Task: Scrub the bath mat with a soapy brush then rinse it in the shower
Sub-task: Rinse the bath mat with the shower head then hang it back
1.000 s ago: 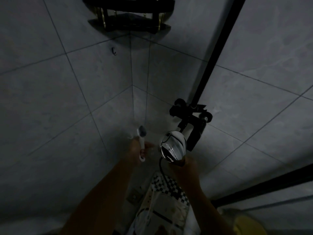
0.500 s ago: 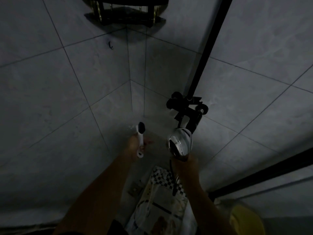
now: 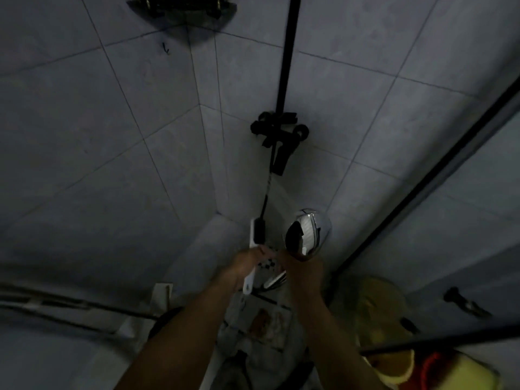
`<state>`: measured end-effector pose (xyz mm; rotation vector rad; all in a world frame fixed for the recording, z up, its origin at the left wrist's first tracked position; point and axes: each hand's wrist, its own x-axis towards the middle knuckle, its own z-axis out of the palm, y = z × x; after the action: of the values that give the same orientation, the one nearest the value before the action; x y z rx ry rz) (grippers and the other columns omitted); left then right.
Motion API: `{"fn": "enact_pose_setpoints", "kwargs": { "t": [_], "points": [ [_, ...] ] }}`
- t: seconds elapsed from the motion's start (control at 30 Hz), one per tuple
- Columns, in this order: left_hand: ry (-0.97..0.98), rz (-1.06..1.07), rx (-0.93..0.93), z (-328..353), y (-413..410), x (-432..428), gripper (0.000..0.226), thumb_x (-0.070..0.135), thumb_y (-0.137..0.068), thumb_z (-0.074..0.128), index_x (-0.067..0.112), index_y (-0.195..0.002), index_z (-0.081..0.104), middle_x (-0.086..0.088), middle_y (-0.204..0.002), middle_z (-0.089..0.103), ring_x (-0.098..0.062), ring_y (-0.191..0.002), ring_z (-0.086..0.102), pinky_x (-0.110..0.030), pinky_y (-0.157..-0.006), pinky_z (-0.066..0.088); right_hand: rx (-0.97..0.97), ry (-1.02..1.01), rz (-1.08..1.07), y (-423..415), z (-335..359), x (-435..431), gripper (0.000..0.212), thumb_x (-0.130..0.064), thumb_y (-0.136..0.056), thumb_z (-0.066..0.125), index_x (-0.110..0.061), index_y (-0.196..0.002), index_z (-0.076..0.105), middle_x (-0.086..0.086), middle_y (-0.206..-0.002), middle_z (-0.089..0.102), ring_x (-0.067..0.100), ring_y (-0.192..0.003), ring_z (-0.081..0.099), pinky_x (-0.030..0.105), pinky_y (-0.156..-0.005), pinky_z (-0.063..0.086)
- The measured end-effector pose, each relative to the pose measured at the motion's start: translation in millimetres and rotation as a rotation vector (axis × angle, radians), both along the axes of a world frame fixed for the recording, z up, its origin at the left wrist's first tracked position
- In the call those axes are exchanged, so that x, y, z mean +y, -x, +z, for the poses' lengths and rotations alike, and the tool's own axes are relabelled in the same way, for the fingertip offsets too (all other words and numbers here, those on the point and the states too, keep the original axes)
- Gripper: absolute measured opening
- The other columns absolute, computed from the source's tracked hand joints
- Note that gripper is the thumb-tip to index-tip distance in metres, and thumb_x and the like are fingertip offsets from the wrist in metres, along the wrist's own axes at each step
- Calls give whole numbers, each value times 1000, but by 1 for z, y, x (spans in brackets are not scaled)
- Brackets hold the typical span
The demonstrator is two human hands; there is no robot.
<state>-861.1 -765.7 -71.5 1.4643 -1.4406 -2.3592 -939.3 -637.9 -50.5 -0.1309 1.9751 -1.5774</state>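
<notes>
Left grip [image 3: 243, 267] around slim white brush [image 3: 255, 235], right grip [image 3: 303, 274] around glossy domed chrome showerhead [image 3: 309, 235], checkered mat [image 3: 264, 325] below.

Both forearms bare, entering from the bottom edge and converging toward mid-frame. Left forearm [image 3: 180, 333] slants in from lower left; right forearm [image 3: 332, 333] rises more steeply from lower right. Wrists look roughly straight.

Left hand [image 3: 243, 267]: back toward the camera, fingers curled round the white handle of the brush [image 3: 254, 235], bristle end pointing away from the wrist.

Right hand [image 3: 302, 274]: closed round the stem of the shower head [image 3: 308, 235], chrome head standing above the knuckles.

Hands side by side, very close. Light dim, image blurred: possibly touching, cannot confirm.
</notes>
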Motion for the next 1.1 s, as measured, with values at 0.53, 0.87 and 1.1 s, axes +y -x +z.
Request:
{"fn": "enact_pose_setpoints", "kwargs": {
  "t": [0.53,0.87,1.1],
  "points": [
    [637,-785,-391,-48,-131,92,23,35,-106,48,20,-115,62,2,-93,57,-11,-72,53,-24,-66,46,21,200,-205,-59,55,124,37,-12,-78,64,-15,-43,54,12,-51,51,22,-55,47,35,-63,39],
    [903,-1244,-694,-57,-212,70,40,49,-104,43,21,-76,45,-2,-69,40,-16,-57,36,-30,-60,33,31,96,-410,-159,42,205,27,0,-83,67,-4,-59,56,8,-53,47,21,-54,43,37,-64,37],
    [1140,-1092,-943,-62,-238,38,40,42,-94,44,11,-102,68,-11,-110,66,-29,-107,59,-49,-107,37,119,-64,-364,-195,20,274,34,4,-85,69,-10,-58,53,7,-52,43,15,-48,39,25,-50,32]
  ]
}}
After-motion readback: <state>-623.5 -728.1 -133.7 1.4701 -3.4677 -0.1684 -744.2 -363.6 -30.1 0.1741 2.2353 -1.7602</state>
